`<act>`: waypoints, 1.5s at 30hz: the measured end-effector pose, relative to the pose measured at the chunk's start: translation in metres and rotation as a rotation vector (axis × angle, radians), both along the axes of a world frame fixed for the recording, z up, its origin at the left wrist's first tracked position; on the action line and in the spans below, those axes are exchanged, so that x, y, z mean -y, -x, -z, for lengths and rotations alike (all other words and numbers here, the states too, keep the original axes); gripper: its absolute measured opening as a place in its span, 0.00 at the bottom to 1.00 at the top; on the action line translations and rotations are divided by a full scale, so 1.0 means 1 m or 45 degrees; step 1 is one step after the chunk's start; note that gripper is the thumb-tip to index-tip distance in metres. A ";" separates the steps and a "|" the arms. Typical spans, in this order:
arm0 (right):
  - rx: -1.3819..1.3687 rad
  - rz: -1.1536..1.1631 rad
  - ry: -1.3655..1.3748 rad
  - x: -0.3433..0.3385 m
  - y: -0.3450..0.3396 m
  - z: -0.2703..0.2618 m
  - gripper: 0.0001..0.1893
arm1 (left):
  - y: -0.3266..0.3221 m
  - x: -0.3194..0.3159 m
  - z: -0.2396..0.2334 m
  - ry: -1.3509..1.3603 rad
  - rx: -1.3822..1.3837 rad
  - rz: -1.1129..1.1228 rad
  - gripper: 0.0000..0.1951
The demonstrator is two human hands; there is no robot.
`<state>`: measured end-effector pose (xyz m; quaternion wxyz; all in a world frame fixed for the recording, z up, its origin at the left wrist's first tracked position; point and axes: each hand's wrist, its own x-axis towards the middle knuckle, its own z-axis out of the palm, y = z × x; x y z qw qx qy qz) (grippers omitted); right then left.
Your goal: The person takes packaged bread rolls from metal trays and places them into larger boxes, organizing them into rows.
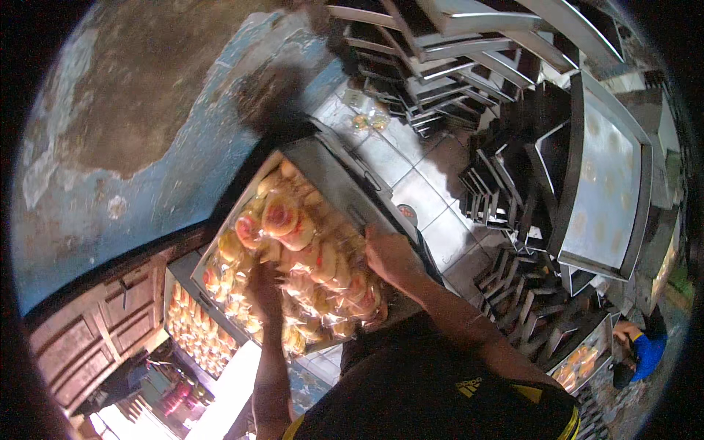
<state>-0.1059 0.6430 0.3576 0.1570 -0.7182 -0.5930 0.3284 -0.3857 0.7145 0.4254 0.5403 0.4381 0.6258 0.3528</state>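
Before me stands a large metal tray or crate filled with round baked goods in clear plastic wrapping, some with red centres. My left hand reaches in over the wrapped goods near the middle; its fingers are dark and blurred, so whether it grips any is unclear. At the right side of the container, my right hand is closed at the rim and the goods beside it; what exactly its fingers hold is hidden.
A second crate of wrapped goods stands at lower left, near a wooden door. Stacked metal trays fill the right side. A peeling blue wall rises at left. A person in blue bends at far right beside another tray.
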 end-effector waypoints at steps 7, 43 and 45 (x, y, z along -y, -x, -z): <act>0.156 -0.034 -0.100 0.007 -0.008 0.043 0.13 | 0.309 0.070 0.061 0.173 -0.454 -0.520 0.25; 0.291 0.151 -0.174 0.156 -0.052 0.004 0.12 | 0.326 0.229 0.043 -0.067 -1.008 -0.251 0.17; 0.241 0.166 -0.274 0.177 -0.037 -0.009 0.13 | 0.332 0.243 0.046 -0.118 -0.994 -0.227 0.17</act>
